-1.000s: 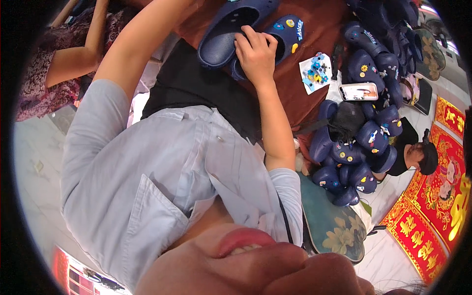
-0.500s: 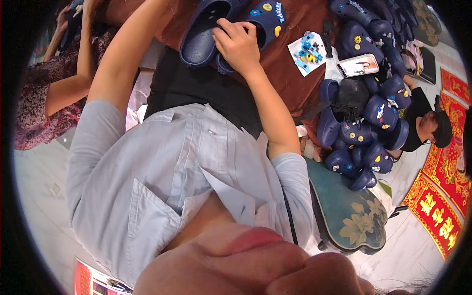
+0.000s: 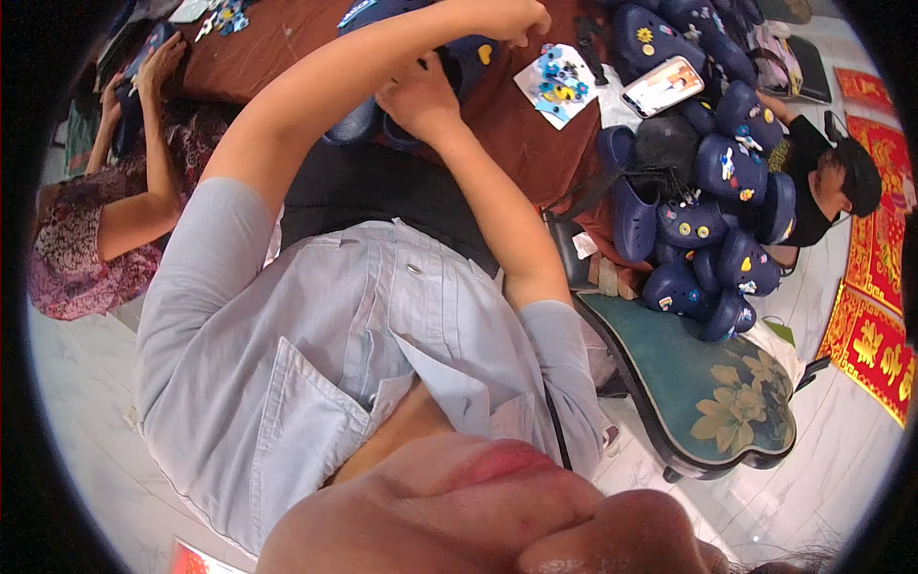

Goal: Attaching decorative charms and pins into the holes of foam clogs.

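Observation:
My right hand (image 3: 421,99) grips the rim of a navy clog (image 3: 466,75) near the front edge of the brown-clothed table. A yellow charm sits on this clog's top. Its mate, another navy clog (image 3: 352,127), lies just to the left, partly covered by my left forearm. That forearm crosses over both clogs, bringing my left hand (image 3: 528,21) to the upper edge, beside a white sheet (image 3: 532,103) heaped with small blue, yellow and black shoe charms (image 3: 562,84). The left fingers are bent downward and close together; anything between them is too small to make out.
A phone (image 3: 663,86) rests right of the charms, beside a black cap-like item (image 3: 667,145) and a pile of charm-covered navy clogs (image 3: 734,170). A teal floral-seated chair (image 3: 698,383) stands at right. Co-workers flank me: a patterned sleeve (image 3: 158,210) left, a black cap (image 3: 854,172) right.
My left hand has come into view and swung right across the clogs toward the charms. My right hand stays on the clog. The view has shifted, so the table things appear further left.

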